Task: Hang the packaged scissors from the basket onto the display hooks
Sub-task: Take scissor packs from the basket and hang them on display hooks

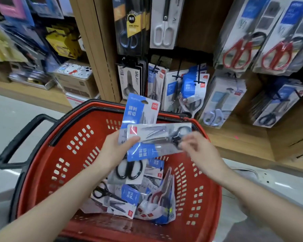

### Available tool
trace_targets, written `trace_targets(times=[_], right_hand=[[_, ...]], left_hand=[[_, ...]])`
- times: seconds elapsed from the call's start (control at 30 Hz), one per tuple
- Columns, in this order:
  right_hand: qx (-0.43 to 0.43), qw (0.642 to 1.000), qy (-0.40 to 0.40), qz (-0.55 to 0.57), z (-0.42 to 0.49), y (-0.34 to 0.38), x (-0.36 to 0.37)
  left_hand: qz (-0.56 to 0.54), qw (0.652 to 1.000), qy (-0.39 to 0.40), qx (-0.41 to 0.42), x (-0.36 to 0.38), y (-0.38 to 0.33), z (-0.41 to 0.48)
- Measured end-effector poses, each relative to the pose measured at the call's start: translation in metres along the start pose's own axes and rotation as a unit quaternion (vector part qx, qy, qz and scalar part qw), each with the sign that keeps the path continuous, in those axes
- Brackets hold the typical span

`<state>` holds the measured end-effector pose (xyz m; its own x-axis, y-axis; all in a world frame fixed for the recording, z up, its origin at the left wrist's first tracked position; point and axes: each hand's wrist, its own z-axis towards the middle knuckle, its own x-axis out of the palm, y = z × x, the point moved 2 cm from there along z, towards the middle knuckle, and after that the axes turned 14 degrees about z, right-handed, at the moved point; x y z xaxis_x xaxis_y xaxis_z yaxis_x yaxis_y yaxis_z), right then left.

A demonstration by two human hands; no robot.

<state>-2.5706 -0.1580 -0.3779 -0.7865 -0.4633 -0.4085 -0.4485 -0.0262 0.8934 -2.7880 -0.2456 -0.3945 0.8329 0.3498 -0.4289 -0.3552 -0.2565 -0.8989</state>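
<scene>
Both forearms bare, stretched forward and angled in toward each other. Left hand (pixel 118 148): thumb clamped on the front of the crosswise pack (pixel 157 137), fingers hidden behind it, upright pack (pixel 138 110) held in the same grip. Right hand (pixel 198 149): back of hand up, wrist slightly bent, fingers (pixel 185 144) curled at the other end of the crosswise pack. It's motion-blurred, so can't confirm an actual pinch. Hands level, near each other, not touching.

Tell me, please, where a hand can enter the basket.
Free: between the basket's left wall and the pile of packs, and along the near wall. Crowded: the middle and far end, where the left hand and right hand hold two packs.
</scene>
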Motion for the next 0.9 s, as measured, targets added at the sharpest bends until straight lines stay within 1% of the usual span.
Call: trace_targets(times=[0.03, 0.07, 0.1, 0.13, 0.2, 0.27, 0.43, 0.57, 0.73, 0.77, 0.83, 0.9], right_hand=[[-0.094, 0.993, -0.025, -0.065, -0.001, 0.011, -0.005], [-0.165, 0.979, -0.026, -0.115, -0.001, 0.02, -0.008], [-0.204, 0.967, -0.009, -0.153, -0.001, 0.03, -0.009], [-0.211, 0.96, 0.013, -0.182, 0.001, 0.035, -0.008], [-0.183, 0.963, 0.039, -0.195, 0.007, 0.043, -0.006], [-0.155, 0.975, 0.047, -0.151, 0.012, 0.046, -0.006], [-0.143, 0.989, -0.005, -0.031, 0.02, 0.054, -0.032], [-0.15, 0.988, -0.031, 0.007, 0.019, 0.059, -0.074], [-0.164, 0.982, -0.088, 0.009, 0.015, 0.05, -0.132], [-0.166, 0.98, -0.108, 0.015, 0.015, 0.044, -0.145], [-0.164, 0.973, -0.158, 0.041, 0.014, 0.026, -0.174], [-0.14, 0.965, -0.213, 0.066, 0.017, -0.001, -0.206]], left_hand=[[0.02, 1.0, 0.0, 0.018, -0.003, -0.009, 0.002], [0.032, 0.999, 0.006, 0.035, -0.004, -0.018, 0.004], [0.037, 0.998, 0.014, 0.053, -0.003, -0.028, 0.006], [0.046, 0.996, 0.022, 0.069, -0.001, -0.038, 0.007], [0.057, 0.993, 0.028, 0.101, 0.006, -0.059, 0.009], [0.047, 0.991, 0.022, 0.124, 0.01, -0.077, 0.013], [-0.013, 0.993, 0.022, 0.119, 0.022, -0.105, 0.025], [-0.048, 0.991, 0.049, 0.111, 0.046, -0.131, 0.039], [-0.067, 0.985, 0.07, 0.141, 0.094, -0.163, 0.06], [-0.067, 0.985, 0.06, 0.149, 0.105, -0.168, 0.063], [-0.033, 0.987, 0.022, 0.158, 0.123, -0.172, 0.076], [-0.002, 0.986, 0.008, 0.164, 0.141, -0.172, 0.09]])
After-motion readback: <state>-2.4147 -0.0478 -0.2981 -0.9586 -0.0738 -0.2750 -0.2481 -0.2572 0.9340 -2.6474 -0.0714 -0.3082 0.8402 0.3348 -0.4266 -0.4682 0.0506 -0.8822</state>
